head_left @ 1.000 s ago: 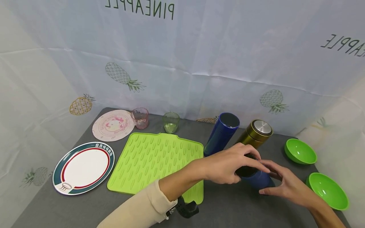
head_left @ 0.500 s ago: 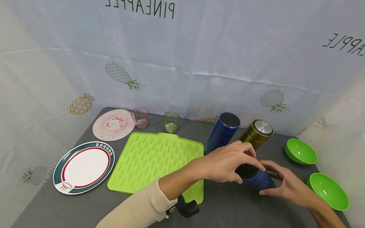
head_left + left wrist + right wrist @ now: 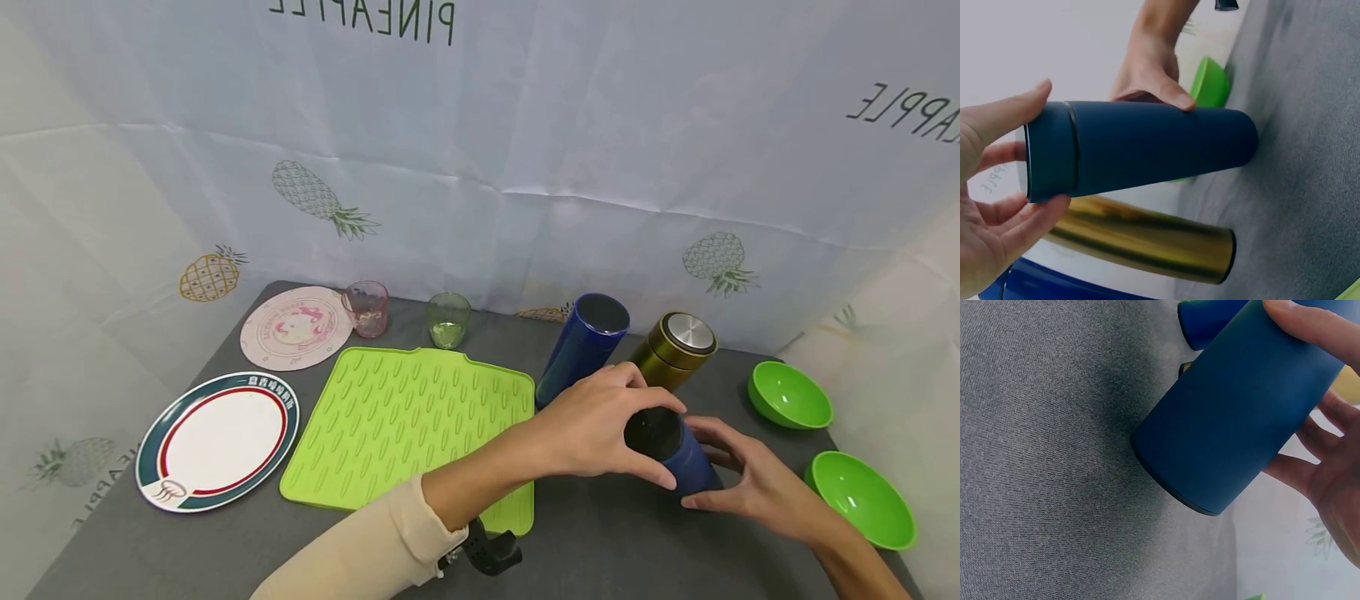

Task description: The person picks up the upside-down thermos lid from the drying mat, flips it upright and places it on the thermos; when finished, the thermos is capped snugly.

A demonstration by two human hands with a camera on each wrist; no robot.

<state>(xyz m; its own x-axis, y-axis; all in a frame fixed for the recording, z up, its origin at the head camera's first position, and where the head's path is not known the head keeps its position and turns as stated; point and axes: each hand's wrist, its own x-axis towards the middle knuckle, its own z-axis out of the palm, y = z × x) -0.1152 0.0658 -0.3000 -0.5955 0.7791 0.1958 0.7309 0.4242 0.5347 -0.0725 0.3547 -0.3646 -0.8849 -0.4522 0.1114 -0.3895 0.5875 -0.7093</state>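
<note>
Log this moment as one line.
left hand: grips flask top | right hand: holds base | navy flask: tilted, base edge on grey table

Mat [image 3: 408,433] at table [image 3: 600,550] centre; two plates [image 3: 217,440] left of it; two cups [image 3: 448,320] behind it; two upright flasks [image 3: 583,346] right of mat; two bowls [image 3: 789,395] at far right; tilted flask [image 3: 678,454] before the upright ones, between both hands [image 3: 600,425].
</note>
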